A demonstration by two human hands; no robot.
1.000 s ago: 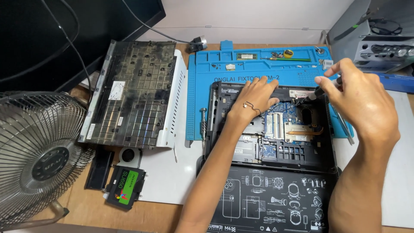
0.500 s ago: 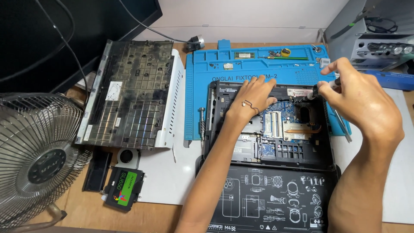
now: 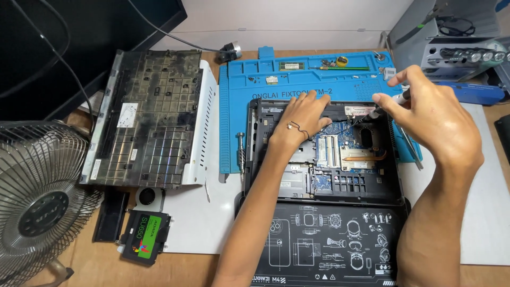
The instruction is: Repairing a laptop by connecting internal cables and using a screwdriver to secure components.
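Right hand grip is closed around a slim screwdriver; left hand lies flat, holding nothing, on the opened black laptop chassis. Wooden counter carries a blue ribbed silicone mat, wire-grille fan, and removed keyboard panel.

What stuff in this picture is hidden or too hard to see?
All in the head view:
- Tip of the screwdriver: too small and dark to tell what it touches inside the opened laptop.
- Laptop's upper-left corner: covered by the left hand.
- Right hand: its fingers hide most of the screwdriver's handle.
- Fan: cut off by the left and bottom edges.
- Small parts on the blue mat: too tiny to name.
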